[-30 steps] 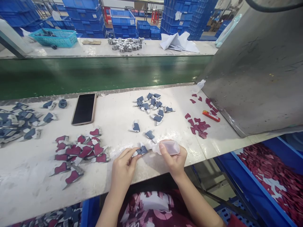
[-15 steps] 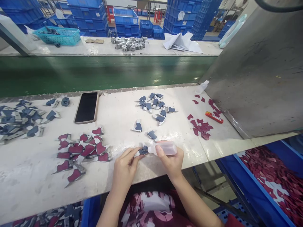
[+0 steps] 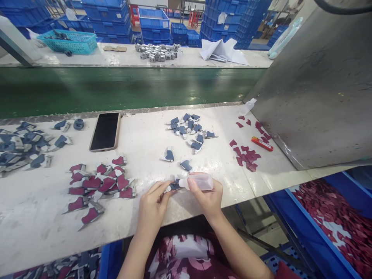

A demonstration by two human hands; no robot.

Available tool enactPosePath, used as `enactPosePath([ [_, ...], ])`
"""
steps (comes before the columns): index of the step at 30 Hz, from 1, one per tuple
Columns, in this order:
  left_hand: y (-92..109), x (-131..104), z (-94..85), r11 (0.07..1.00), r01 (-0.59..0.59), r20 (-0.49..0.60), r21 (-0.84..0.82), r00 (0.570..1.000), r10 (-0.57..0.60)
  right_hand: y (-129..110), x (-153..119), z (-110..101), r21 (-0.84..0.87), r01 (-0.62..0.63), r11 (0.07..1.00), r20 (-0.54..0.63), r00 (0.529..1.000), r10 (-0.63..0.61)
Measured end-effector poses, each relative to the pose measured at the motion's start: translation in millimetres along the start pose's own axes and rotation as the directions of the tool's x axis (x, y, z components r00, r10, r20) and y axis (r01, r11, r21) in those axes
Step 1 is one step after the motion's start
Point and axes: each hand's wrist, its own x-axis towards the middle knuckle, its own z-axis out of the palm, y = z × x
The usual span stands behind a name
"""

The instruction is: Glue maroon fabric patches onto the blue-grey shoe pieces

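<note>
**Squeeze bottle (image 3: 203,181) lies nozzle-left, in line with the slate-blue and white piece (image 3: 175,186)**

Nearest the person, the left hand (image 3: 151,201) comes in to the left of the bottle, thumb and fingers pinching the slate-blue and white piece by its left end. The right hand (image 3: 209,197) is wrapped around the bottle's body, thumb on the near side of its top.

The relation that matters is end to end: the bottle's long axis runs roughly sideways, its nozzle at the right end of the piece. Whether the tip touches or just clears the surface cannot be told. The left fingertips are close to the nozzle, on the piece's opposite end; the right hand alone governs the bottle's angle.

Just beyond the bottle, to its left, sits a loose slate-blue piece (image 3: 186,165). Well left of the bottle lies a group of maroon-topped pieces (image 3: 106,184); right of it and farther off, a scatter of flat maroon pieces (image 3: 249,157). Beyond the bottle is a slate-blue cluster (image 3: 190,126), with a smartphone (image 3: 104,131) far to the bottle's left and a green belt (image 3: 130,90) past them all.
</note>
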Motion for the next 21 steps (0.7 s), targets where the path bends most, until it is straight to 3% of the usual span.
enactPosePath([
  [11,-1.9,-0.6,0.5,1.0,-0.007,0.003,-0.011,1.0,0.007,-0.2,-2.1,-3.9,-0.004,0.075,0.997,0.038,0.997,-0.074],
  [21,-0.3,-0.8,-0.1,1.0,0.005,0.005,0.001,1.0,-0.005,-2.1,-6.1,-8.9,-0.091,0.264,0.96,-0.025,0.963,-0.267],
])
